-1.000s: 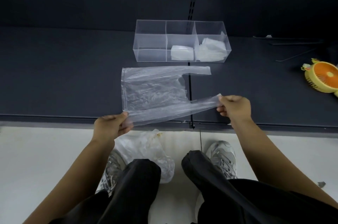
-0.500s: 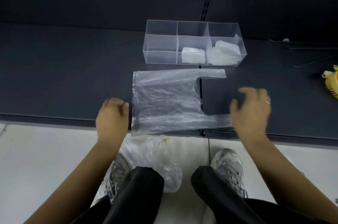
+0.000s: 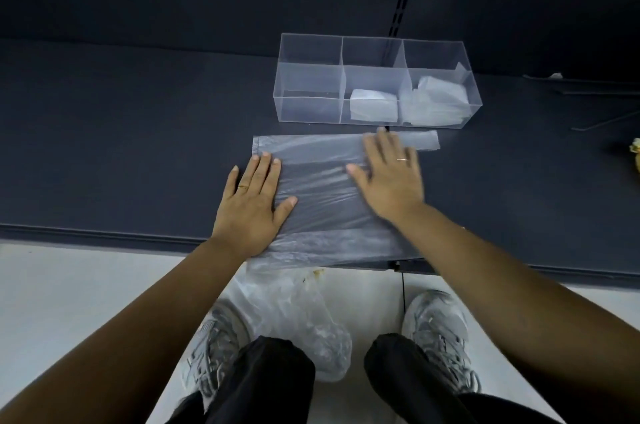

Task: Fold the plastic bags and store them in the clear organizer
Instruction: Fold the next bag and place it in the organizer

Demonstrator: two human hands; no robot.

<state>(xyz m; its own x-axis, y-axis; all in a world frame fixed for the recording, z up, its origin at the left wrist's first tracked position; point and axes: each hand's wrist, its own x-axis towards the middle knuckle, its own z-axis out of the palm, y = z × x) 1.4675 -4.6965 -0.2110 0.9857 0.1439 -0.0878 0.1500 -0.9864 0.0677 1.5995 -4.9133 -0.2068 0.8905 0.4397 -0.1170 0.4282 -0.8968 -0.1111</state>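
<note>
One seemingly creased bag (image 3: 322, 188), left hand (image 3: 251, 205), right hand (image 3: 391, 177)

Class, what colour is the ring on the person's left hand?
Gold: the ring on the left hand shows best in the head view.

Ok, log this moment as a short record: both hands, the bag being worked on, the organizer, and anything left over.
left hand: flat, fingers straight, pressing the left edge of the plastic bag
right hand: flat, pressing the bag's right part
plastic bag: spread flat on the dark shelf, in front of the clear organizer
clear organizer: middle compartment holds one folded bag; right holds folded bags; left shows none
floor: crumpled plastic below the shelf edge
</note>
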